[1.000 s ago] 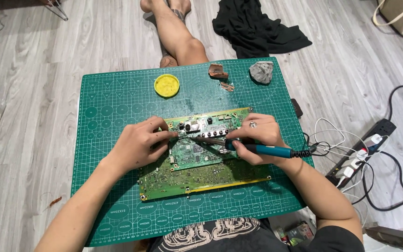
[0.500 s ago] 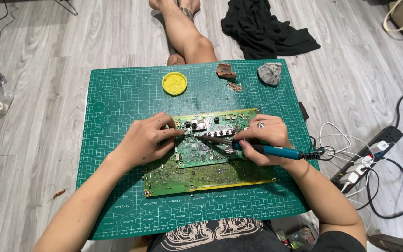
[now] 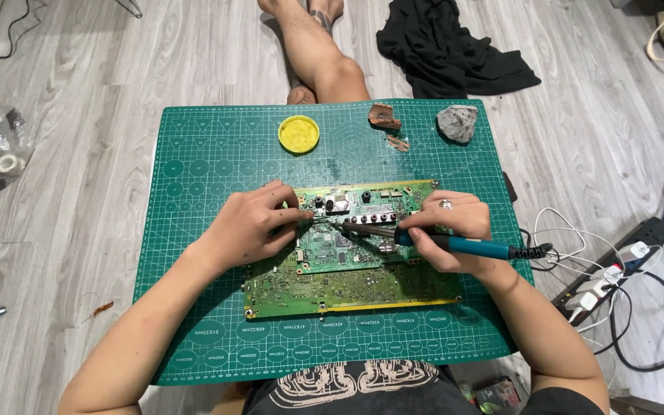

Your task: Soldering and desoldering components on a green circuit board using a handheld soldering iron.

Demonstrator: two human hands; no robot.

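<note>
Soldering work is judged to be the step in hand: a green circuit board (image 3: 347, 261) lies flat on a green cutting mat (image 3: 194, 192), near its middle, and a soldering iron (image 3: 455, 244) with a blue handle is gripped like a pen by the right hand (image 3: 451, 234), its dark tip laid towards the upper middle of the board. The left hand (image 3: 251, 223) is set on the board's upper left part, fingertips pinched close together at a point just beside the iron's tip; whether a thin wire or small part is held there cannot be told. A yellow round tin (image 3: 299, 133), a grey stone (image 3: 456, 123) and a brown scrap (image 3: 384, 117) are placed along the mat's far edge. Steady holding of the tip on one joint would be called for next, without touching neighbouring parts.
</note>
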